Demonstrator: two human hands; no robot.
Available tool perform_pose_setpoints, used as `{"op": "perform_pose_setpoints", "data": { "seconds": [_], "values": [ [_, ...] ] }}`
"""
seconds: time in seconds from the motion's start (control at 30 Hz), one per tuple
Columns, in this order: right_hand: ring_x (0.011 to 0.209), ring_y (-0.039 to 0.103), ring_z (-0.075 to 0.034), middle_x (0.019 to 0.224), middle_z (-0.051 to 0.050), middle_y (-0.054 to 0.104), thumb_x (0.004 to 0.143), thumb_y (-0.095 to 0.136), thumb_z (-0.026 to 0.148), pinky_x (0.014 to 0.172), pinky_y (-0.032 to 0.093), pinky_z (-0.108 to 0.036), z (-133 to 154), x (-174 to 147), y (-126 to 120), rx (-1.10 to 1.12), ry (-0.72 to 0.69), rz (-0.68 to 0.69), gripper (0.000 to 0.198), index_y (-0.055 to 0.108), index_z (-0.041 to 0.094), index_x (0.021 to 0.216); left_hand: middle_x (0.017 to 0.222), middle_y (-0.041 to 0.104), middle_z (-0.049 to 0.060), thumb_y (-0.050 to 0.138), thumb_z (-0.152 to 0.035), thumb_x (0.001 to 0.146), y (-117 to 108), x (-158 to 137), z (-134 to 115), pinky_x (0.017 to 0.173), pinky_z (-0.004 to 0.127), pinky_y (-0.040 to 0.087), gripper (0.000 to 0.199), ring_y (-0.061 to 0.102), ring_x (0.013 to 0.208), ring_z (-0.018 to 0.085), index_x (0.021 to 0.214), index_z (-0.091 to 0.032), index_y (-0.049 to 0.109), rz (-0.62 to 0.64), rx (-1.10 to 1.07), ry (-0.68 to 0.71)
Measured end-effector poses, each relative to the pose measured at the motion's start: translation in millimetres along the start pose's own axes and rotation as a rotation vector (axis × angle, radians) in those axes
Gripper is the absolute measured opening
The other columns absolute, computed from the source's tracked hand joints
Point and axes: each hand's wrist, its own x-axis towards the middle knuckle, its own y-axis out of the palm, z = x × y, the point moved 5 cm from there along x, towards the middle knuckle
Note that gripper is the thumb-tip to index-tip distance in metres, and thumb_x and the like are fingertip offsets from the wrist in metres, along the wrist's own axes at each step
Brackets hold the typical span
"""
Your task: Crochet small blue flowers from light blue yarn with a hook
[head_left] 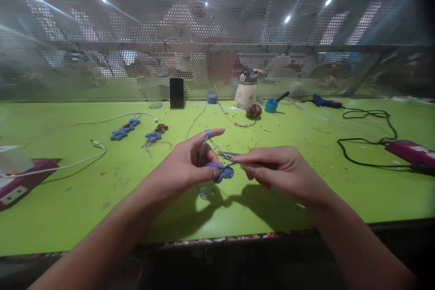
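Note:
My left hand (pixel 190 158) pinches a small purple-blue crocheted piece (pixel 223 172) with rounded petals between thumb and fingers. Purple-blue yarn (pixel 209 134) wraps round its raised index finger and slants down towards the piece. My right hand (pixel 277 165) is closed on a thin crochet hook (pixel 234 162), mostly covered by the fingers, whose tip meets the yarn at the piece. A slim grey metal object (pixel 227 154) shows just behind the right fingertips; its kind is unclear. A loose yarn end (pixel 204 191) hangs beneath the left hand.
Crocheted strips (pixel 125 130) and a smaller piece (pixel 153 136) lie left on the green table (pixel 102 226). Behind stand a phone (pixel 176 93), yarn (pixel 212 98), a multicoloured yarn ball (pixel 253 111), a jug (pixel 246 90) and a blue pot (pixel 271 105). Power strips (pixel 411 152) with cables flank both sides.

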Motion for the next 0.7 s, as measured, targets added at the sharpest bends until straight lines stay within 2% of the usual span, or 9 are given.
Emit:
{"op": "perform_pose_setpoints", "data": {
  "seconds": [0.3,0.47,0.57,0.7],
  "values": [
    [0.059,0.054,-0.010,0.070,0.000,0.067,0.086,0.057,0.008,0.055,0.041,-0.022,9,-2,-2,-0.263,-0.164,0.107,0.033,0.077,0.022,0.108,0.074,0.062,-0.003,0.076,-0.010,0.070,1,-2,-2,0.063,0.027,0.047,0.080,0.057,0.067,0.012,0.142,-0.014,0.042,0.013,0.018,0.008],
    [0.057,0.054,-0.009,0.066,0.001,0.061,0.090,0.053,0.007,0.055,0.038,-0.021,16,-5,-1,-0.400,-0.297,0.152,0.034,0.075,0.020,0.111,0.075,0.060,-0.003,0.074,-0.010,0.071,2,-3,-2,0.062,0.027,0.045,0.079,0.055,0.067,0.012,0.143,-0.015,0.041,0.001,0.064,-0.011],
    [0.057,0.054,-0.010,0.065,0.000,0.057,0.090,0.050,0.007,0.054,0.037,-0.021,17,-8,0,-0.473,-0.331,0.175,0.034,0.075,0.016,0.112,0.075,0.059,-0.003,0.073,-0.011,0.072,3,-2,-2,0.062,0.027,0.044,0.078,0.054,0.068,0.013,0.142,-0.016,0.042,-0.004,0.099,-0.012],
    [0.059,0.054,-0.011,0.068,-0.001,0.057,0.090,0.048,0.006,0.053,0.037,-0.022,17,-10,1,-0.530,-0.342,0.187,0.037,0.073,0.018,0.115,0.075,0.059,-0.003,0.072,-0.011,0.072,2,-3,-2,0.061,0.028,0.044,0.077,0.053,0.067,0.013,0.142,-0.016,0.042,-0.022,0.132,-0.007]
  ]
}}
